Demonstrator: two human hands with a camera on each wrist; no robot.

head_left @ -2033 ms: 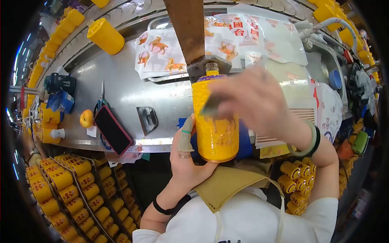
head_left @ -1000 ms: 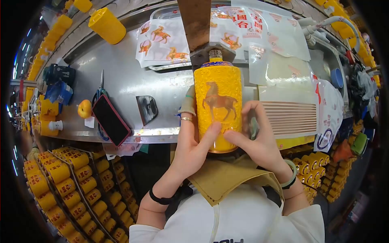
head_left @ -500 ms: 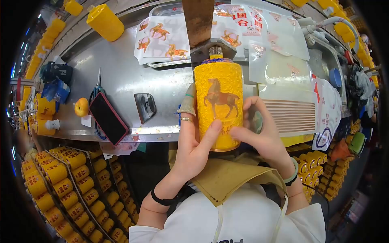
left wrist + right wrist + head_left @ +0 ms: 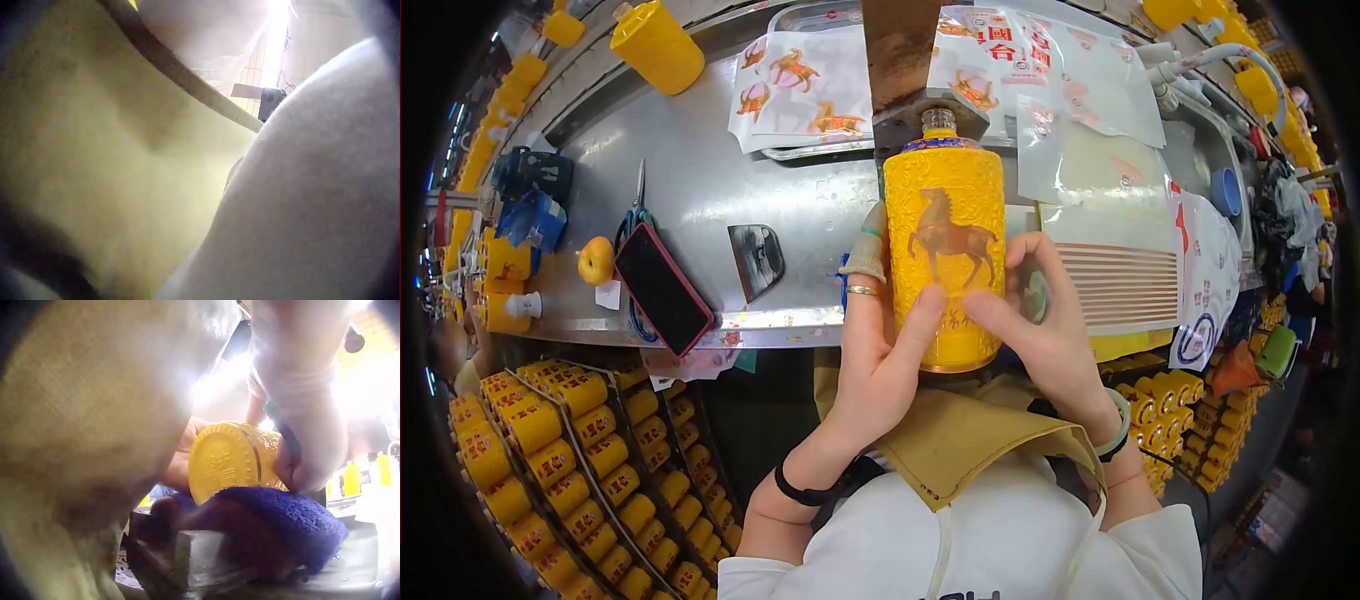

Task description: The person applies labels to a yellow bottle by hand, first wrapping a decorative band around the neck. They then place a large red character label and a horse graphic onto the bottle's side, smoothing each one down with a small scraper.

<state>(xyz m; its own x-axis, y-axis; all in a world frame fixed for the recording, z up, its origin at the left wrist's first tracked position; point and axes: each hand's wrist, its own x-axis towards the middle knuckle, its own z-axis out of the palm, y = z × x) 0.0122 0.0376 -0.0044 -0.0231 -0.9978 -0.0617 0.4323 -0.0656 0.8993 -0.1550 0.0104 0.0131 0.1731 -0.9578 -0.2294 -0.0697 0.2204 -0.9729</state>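
Note:
A yellow embossed bottle (image 4: 948, 255) with a brown horse picture lies with its clear glass neck pointing away from the person. My left hand (image 4: 878, 370) grips its left side, thumb on the front, other fingers partly hidden behind. One left finger wears a cloth finger cover (image 4: 866, 255). My right hand (image 4: 1040, 325) is at the lower right side, its thumb pressing below the horse. Its curled fingers hold a small flat greenish scraper (image 4: 1035, 297). In the right wrist view the bottle's round base (image 4: 219, 462) sits above a blue cloth (image 4: 281, 519). Apron and sleeve fill the left wrist view.
Horse decal sheets (image 4: 800, 90) lie behind the bottle, beside a metal post (image 4: 902, 50). Left on the steel table (image 4: 700, 190) are scissors (image 4: 640, 190), a phone (image 4: 664, 290) and a peach (image 4: 596, 260). Racks of yellow bottles (image 4: 585, 450) stand below.
My right hand, blurred over the bottle's front with the scraper, has come down to its lower right side. The horse picture is now uncovered. Lately both hands stay nearly still.

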